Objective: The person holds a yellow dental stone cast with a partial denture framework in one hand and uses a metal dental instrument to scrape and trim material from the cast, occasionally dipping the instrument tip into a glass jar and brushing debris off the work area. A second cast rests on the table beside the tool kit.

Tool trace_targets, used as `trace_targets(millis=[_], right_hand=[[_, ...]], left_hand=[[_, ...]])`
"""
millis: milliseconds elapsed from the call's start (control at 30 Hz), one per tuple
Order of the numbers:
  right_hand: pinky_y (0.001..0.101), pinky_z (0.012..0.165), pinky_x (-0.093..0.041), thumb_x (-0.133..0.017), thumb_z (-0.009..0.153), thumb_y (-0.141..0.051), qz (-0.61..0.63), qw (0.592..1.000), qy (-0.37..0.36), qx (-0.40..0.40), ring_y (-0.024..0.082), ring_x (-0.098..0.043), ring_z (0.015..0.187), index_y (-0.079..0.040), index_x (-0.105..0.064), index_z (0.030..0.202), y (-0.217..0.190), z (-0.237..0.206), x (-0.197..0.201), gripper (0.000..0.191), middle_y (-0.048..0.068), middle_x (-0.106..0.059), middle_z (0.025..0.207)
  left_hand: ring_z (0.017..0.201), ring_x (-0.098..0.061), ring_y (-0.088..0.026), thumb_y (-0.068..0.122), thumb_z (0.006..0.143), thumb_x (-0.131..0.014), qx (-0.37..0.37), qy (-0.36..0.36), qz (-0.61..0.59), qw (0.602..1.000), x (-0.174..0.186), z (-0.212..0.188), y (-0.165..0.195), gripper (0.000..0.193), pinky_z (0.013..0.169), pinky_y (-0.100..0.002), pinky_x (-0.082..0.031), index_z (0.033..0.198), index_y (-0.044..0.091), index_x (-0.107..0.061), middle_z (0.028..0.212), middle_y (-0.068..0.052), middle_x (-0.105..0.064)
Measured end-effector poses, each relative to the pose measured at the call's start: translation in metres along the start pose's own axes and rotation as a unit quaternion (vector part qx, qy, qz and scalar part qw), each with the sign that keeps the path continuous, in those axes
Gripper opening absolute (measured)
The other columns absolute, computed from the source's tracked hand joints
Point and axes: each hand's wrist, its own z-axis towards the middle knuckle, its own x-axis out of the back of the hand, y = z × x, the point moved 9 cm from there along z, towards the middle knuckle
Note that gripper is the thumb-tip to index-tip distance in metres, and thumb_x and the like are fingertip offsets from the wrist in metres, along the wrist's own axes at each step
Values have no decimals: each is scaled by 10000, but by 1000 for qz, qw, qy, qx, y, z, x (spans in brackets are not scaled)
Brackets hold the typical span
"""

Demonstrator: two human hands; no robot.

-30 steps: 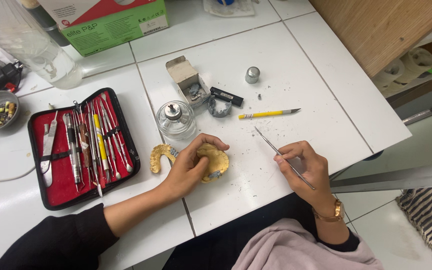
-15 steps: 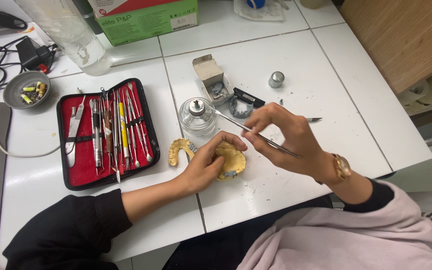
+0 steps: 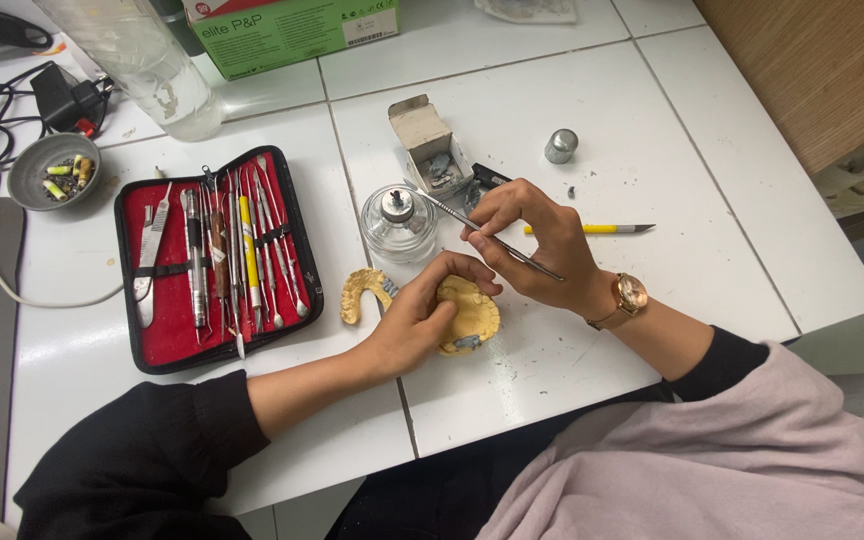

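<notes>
Bracing the yellow dental cast [image 3: 472, 318] against the white tiled table [image 3: 732, 200], your left hand [image 3: 420, 322] cups it from the left, fingers curled over its top edge so it cannot slide. The cast sits near the front of the table, just below the glass spirit lamp [image 3: 399, 222]. Your right hand [image 3: 532, 245] pinches a slim metal wax instrument [image 3: 482, 233] like a pen, thumb and fingertips closed on its middle. Its far tip reaches up toward the lamp, likely so the end can be warmed, while the near end points out over your wrist.

A second, horseshoe-shaped yellow cast [image 3: 362, 292] lies just left of your left hand, touching nothing. The red-lined instrument case [image 3: 214, 258] lies open on the left, tools strapped in rows within easy reach. A yellow-handled knife [image 3: 592, 229] rests behind your right hand, partly covered by it.

Your left palm hides most of the held cast, so its teeth are hard to make out. Whether the lamp is lit cannot be told. The small open cardboard box [image 3: 430, 145] holds greyish bits too small to identify.
</notes>
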Motion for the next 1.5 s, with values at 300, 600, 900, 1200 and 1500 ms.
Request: trace_targets(millis=[300,600,900,1200,1500], right_hand=[[349,917,-587,-733,952,-51,21,1000,-17,9,206,-717,1022,-75,-588,1034,1,1,-7,168,83,-733,1043],[367,969,-574,-737,953,-71,17,1000,-20,17,199,-709,1037,-81,-601,1043,3,-1,-9,163,70,-744,1054],[330,904,-590,-727,970,-71,26,999,-26,7,186,-717,1038,-79,-591,1058,5,-1,-11,162,74,-731,1075],[327,897,-581,-712,976,-58,28,999,-34,6,189,-718,1033,-70,-593,1081,1,1,-12,159,77,-741,1076],[339,921,-576,-717,972,-60,23,999,-30,12,189,-709,1052,-78,-597,1071,-2,2,-9,157,66,-750,1071]], left_hand=[[1308,-592,-212,-158,827,-339,-7,1,36,999,-1,-2,1,482,1193,-386,-446,1261,-4,-478,1255,-135,-617],[1307,-585,-211,-150,822,-324,-3,1,6,1000,0,0,-2,490,1201,-389,-439,1264,8,-465,1260,-128,-611],[1304,-582,-225,-131,800,-322,-2,-1,-8,1000,-1,0,-1,498,1212,-402,-422,1258,-5,-471,1247,-144,-610],[1292,-582,-228,-110,817,-301,6,-3,12,1000,-2,-1,1,490,1209,-405,-432,1264,-1,-469,1247,-138,-606],[1293,-564,-242,-73,786,-290,-11,-9,-16,1000,0,-1,2,568,1206,-411,-410,1324,-3,-455,1267,-155,-600]])
